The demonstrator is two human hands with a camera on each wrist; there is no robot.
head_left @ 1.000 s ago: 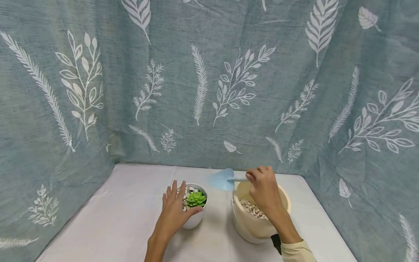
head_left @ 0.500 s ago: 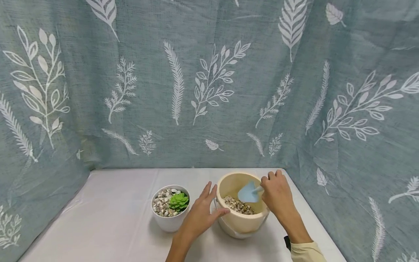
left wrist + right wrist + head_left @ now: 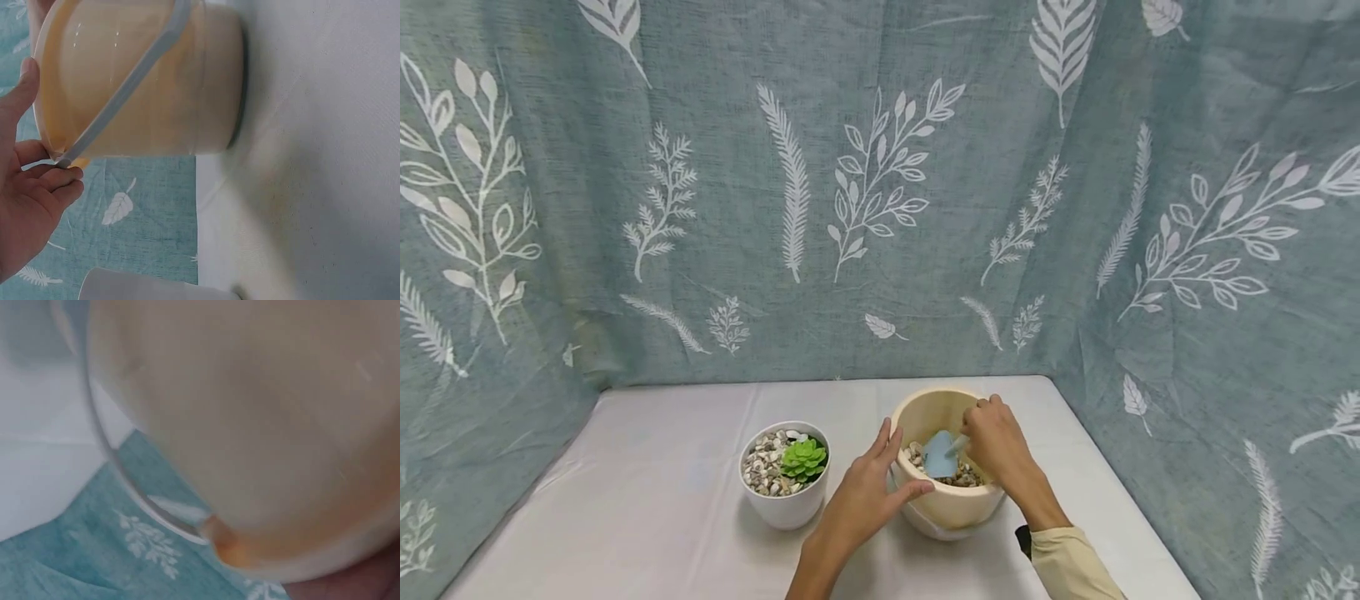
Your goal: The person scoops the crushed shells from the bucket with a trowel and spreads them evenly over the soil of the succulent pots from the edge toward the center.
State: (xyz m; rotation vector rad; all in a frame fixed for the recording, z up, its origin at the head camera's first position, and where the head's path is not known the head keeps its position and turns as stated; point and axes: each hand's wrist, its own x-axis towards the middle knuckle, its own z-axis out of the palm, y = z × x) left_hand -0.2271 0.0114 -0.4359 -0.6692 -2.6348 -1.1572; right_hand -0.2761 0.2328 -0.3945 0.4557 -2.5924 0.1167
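A cream bucket (image 3: 951,500) with a grey bail handle (image 3: 128,87) stands on the white cloth, holding small pebbles (image 3: 966,477). My right hand (image 3: 1000,442) is over its right rim, gripping the handle of a light blue hand trowel (image 3: 940,454). The trowel's blade is inside the bucket, down at the pebbles. My left hand (image 3: 865,492) holds the bucket's left rim, with the thumb (image 3: 26,84) on the near side and the other fingers bent by the handle's hinge. In the right wrist view the blurred bucket side fills most of the picture, and the trowel is hidden.
To the left of the bucket stands a white pot (image 3: 786,508) with pebbles and a green succulent (image 3: 803,460). A white cloth (image 3: 647,500) covers the table. Blue-green leaf-print curtains (image 3: 820,208) enclose the back and both sides.
The trowel has gone from beside the bucket's rim down into the pebbles. My left hand has left the white pot and taken hold of the bucket's rim. The head view has turned right.
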